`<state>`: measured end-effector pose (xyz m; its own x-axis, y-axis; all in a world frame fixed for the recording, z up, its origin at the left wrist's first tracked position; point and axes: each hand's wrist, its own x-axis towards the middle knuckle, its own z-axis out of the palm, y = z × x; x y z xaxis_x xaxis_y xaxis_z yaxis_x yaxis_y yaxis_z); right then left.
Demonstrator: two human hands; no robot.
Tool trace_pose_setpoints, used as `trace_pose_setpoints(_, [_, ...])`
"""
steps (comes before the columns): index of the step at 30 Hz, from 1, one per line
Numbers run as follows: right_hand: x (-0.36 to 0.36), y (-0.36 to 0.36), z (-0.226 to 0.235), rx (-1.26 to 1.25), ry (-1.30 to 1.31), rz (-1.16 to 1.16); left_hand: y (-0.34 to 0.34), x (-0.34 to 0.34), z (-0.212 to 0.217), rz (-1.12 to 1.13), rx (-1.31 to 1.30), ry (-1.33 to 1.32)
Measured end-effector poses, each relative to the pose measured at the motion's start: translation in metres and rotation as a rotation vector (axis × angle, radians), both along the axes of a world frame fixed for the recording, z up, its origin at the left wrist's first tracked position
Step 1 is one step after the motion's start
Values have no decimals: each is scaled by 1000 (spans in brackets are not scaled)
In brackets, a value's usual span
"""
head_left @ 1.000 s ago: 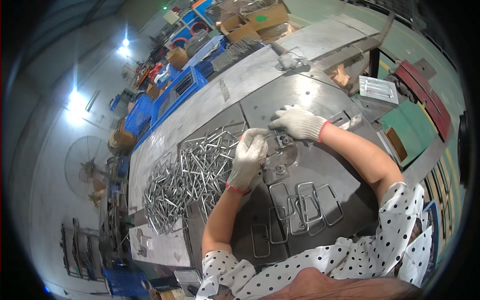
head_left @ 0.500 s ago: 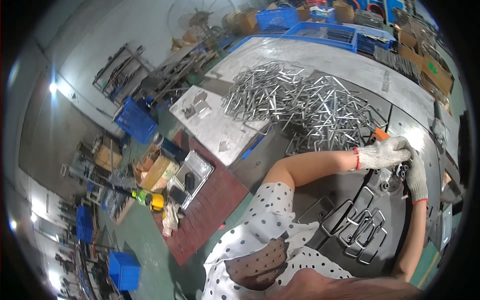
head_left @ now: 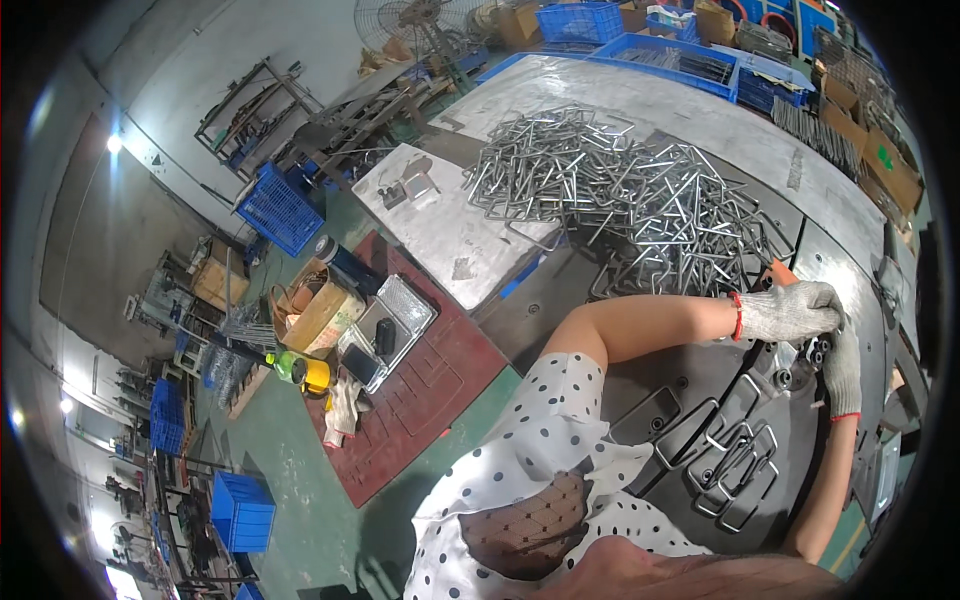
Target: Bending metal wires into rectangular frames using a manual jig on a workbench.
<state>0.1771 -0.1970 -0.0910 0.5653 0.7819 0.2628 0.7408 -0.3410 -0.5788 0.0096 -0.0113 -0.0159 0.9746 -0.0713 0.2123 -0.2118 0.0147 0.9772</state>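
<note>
My left hand (head_left: 788, 312), in a white knit glove with a red cuff, is closed over the metal fixture (head_left: 786, 377) at the right of the steel worktop. Its fingers are curled and hide whatever they grip. Against it from the right comes my right hand (head_left: 844, 368), gloved alike, its fingers mostly covered by the left hand and the fixture. An orange piece (head_left: 781, 272) shows just beyond my left wrist. Nearer to me, several bent wire loops (head_left: 738, 468) lie overlapping on the dark steel plate. Behind my left forearm rises a large heap of bent metal rods (head_left: 640, 200).
A pale board (head_left: 425, 235) adjoins the worktop on the left. On a red-brown board (head_left: 440, 390) stand a metal tray (head_left: 405, 330), an open carton (head_left: 322, 318), a dark bottle (head_left: 345, 262) and a yellow roll (head_left: 316, 376). Blue crates (head_left: 665, 62) line the far edge.
The whole view has shifted a little, with the surroundings sliding right in the picture. Both hands stay together at the fixture, the left slightly lower in the picture.
</note>
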Motion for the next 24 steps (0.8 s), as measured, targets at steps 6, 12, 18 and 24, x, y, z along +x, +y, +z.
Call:
trace_pose_setpoints(6, [-61,8,58,91,-262,45,18,-8,-9,82,436,-237])
trace_pose_setpoints(12, [-45,4,50,-281,-336,-49,5,-11,1,56,-84,115])
trace_pose_setpoints(18, [-41,-8,40,-230,-340,-52,-4,-7,-2,41,-56,44])
trace_pose_setpoints(24, [-38,-2,29,-163,-338,-39,37,-31,77,217,-343,-313])
